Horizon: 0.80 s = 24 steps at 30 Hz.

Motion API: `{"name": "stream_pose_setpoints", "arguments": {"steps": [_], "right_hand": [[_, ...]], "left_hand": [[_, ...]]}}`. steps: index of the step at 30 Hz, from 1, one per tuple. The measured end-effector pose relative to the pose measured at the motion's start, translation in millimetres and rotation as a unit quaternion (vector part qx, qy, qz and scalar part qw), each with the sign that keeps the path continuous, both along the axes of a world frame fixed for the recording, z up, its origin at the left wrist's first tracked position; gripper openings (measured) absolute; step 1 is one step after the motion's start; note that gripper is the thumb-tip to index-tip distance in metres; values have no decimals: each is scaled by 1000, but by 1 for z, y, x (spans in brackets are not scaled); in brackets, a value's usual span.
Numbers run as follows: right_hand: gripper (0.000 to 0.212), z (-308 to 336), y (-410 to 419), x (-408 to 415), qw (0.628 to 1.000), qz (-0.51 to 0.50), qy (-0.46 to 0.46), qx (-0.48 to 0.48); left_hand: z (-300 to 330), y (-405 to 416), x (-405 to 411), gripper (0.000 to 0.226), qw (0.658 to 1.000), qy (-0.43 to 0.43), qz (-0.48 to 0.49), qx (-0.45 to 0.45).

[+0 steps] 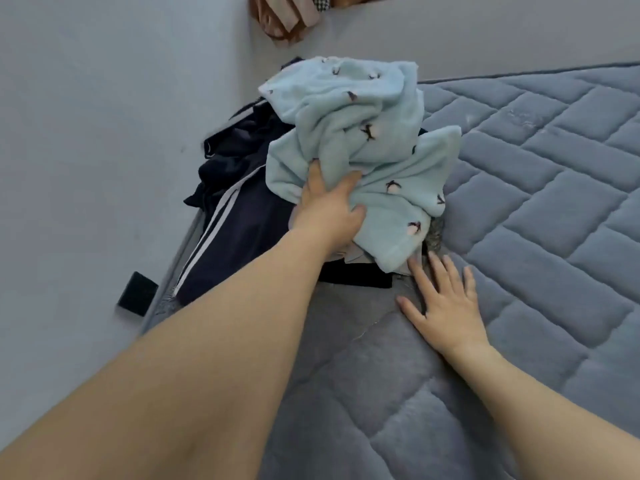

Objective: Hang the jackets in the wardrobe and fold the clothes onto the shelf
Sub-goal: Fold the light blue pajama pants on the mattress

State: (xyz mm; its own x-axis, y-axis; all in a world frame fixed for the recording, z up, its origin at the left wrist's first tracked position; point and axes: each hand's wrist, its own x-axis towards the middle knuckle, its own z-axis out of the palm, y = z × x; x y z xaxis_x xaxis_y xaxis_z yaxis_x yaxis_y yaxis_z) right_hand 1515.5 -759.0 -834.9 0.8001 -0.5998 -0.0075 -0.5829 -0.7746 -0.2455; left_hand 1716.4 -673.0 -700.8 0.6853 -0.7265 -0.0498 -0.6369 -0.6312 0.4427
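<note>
A grey-blue quilted mattress (540, 188) fills the lower and right part of the view, set into the corner of pale blue-grey walls (86, 98). At about twelve o'clock, beige and tan hanging garments (284, 19) dip in from the top edge beside a bit of checked cloth. Against the wall at about nine o'clock sits a small black rectangular object (136, 294).

The left hand (329, 209) reaches forward on a bare arm and grips a light blue fleece garment with small dark and pink printed figures (367, 140); the fingers are curled into the cloth, with the thumb pinching a fold at the hand's three o'clock side. The right hand (440, 299) lies flat on the mattress with fingers straight and spread, its fingertips (414, 265) just beside the hanging lower edge of the fleece garment; I cannot tell whether they touch it.

The fleece garment is bunched and rumpled, lying on top of the pile of clothes at the head of the mattress, just above the middle of the view. Under it and toward its nine o'clock lies a dark navy jacket with two white stripes (235, 223), spread against the wall. A strip of black fabric (356, 278) shows at the pile's six o'clock edge, and a bit of grey cloth peeks out beneath the fleece.
</note>
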Motion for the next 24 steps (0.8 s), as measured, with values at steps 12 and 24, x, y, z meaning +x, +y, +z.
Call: {"name": "stream_pose_setpoints", "arguments": {"steps": [12,24], "right_hand": [[74,-30,-4,0,996,-12,-53,-76],[76,-23,-1,-2,991,-33,-129,-31]], "left_hand": [[-74,20,-46,25,990,-19,10,-142],[-143,75,-88,22,994,-102,34,-26]]}}
